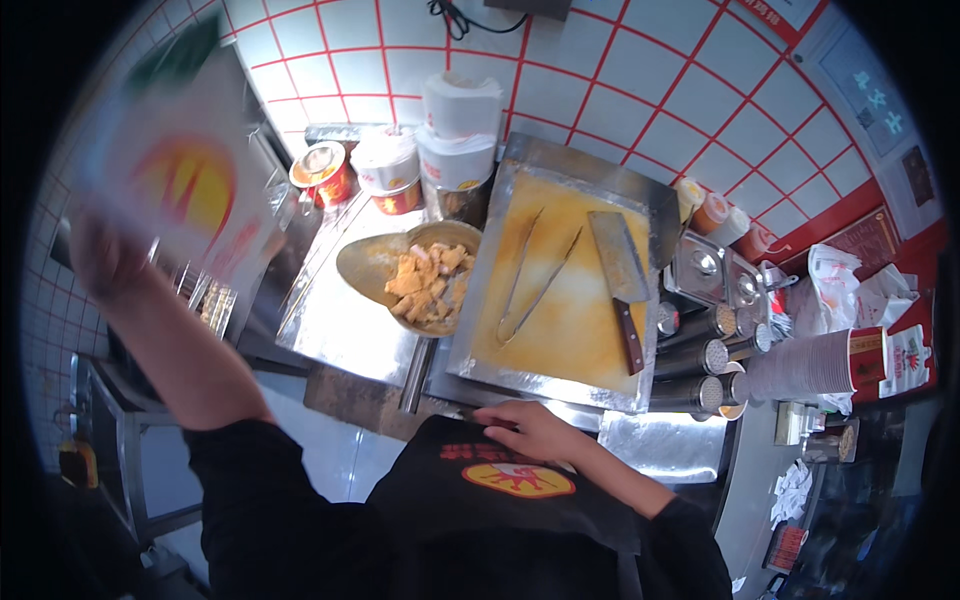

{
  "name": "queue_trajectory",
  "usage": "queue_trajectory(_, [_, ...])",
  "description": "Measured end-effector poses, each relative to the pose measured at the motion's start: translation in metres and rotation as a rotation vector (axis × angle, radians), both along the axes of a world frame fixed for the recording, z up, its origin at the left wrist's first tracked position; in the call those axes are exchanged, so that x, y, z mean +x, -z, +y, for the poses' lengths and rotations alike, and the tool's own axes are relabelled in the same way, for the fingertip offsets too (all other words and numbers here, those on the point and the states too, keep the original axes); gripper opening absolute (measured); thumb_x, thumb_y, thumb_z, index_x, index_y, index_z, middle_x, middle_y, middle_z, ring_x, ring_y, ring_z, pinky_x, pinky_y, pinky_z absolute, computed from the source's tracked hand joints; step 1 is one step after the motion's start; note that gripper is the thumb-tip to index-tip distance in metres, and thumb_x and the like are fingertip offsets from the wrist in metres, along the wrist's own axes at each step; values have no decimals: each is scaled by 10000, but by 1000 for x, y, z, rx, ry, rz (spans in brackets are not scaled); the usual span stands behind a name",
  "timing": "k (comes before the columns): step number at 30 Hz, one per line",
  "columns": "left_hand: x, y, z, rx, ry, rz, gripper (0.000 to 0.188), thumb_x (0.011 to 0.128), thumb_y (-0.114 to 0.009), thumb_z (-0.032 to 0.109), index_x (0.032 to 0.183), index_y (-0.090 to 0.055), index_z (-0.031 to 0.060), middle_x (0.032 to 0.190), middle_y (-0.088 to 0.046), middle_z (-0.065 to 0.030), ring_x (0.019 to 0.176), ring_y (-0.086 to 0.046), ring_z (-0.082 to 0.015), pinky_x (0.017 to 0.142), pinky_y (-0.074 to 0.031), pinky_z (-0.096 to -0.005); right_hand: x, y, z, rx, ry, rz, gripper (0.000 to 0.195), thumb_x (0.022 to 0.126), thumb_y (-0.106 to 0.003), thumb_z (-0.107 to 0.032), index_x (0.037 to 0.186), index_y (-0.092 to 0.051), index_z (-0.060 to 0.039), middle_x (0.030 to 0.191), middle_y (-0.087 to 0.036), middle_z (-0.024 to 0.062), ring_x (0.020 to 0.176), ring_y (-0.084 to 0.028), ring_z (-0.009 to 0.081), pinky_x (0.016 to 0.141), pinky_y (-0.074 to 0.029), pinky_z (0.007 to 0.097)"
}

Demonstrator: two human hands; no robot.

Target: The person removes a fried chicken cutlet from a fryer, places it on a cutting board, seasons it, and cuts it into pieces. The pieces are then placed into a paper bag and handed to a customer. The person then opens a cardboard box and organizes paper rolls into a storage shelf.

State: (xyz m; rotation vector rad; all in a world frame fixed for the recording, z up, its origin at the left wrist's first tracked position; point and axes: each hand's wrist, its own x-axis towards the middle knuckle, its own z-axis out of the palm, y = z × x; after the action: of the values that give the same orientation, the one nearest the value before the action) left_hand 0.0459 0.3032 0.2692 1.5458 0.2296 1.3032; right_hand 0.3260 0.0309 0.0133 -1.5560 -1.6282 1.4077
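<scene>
At the upper left, my left hand (pixel 109 251) is raised and grips a white printed bag (pixel 187 180), blurred. My right hand (pixel 529 429) rests against my black apron (pixel 517 480) near the counter's front edge; whether its partly curled fingers hold something, I cannot tell. Fried chicken pieces (pixel 427 281) lie in a metal scoop pan (pixel 367 266) with a tubular handle. To its right, metal tongs (pixel 510 330) and a cleaver (pixel 619 259) with a wooden handle lie on a greasy cutting board (pixel 562 300) inside a metal tray (pixel 551 386).
Stacked paper bags (pixel 457 154) and a red tub (pixel 322 176) stand along the tiled wall. Right of the tray are metal shakers (pixel 694 356), squeeze bottles (pixel 709 212), lidded steel containers (pixel 697 266) and stacked cups (pixel 802 364). A metal-framed cart (pixel 131 442) stands lower left.
</scene>
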Motion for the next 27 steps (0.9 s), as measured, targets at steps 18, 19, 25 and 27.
queue_trajectory(18, [-73,318,-235,-1148,-432,-441,194,930,-490,208,975,-586,46,905,-592,-92,810,-575,-186,772,-467,-288,-127,96,136,-792,590,1482,183,917,-538,-254,868,-413,-130,630,-463,6,495,-453,119,456,-413,278])
queue_trajectory(19, [-51,298,-206,-1046,-704,-324,232,934,-494,250,936,-579,34,812,-580,-62,689,-558,-172,694,-458,-260,-117,87,131,-842,541,1499,185,917,-538,-257,864,-417,-128,627,-461,3,490,-448,113,453,-407,270])
queue_trajectory(25, [-41,287,-103,-80,-971,639,147,897,-551,132,884,-563,-14,728,-557,-102,634,-532,-191,599,-435,-315,-44,-10,75,-672,451,1270,150,922,-523,-240,990,-408,-173,660,-465,1,483,-440,108,430,-392,254])
queue_trajectory(27, [-25,282,-81,160,-940,640,114,878,-571,100,881,-564,-14,720,-551,-114,619,-530,-219,592,-436,-326,-13,-34,60,-552,443,1195,210,924,-517,-228,1089,-389,-206,670,-465,9,483,-442,113,422,-393,257])
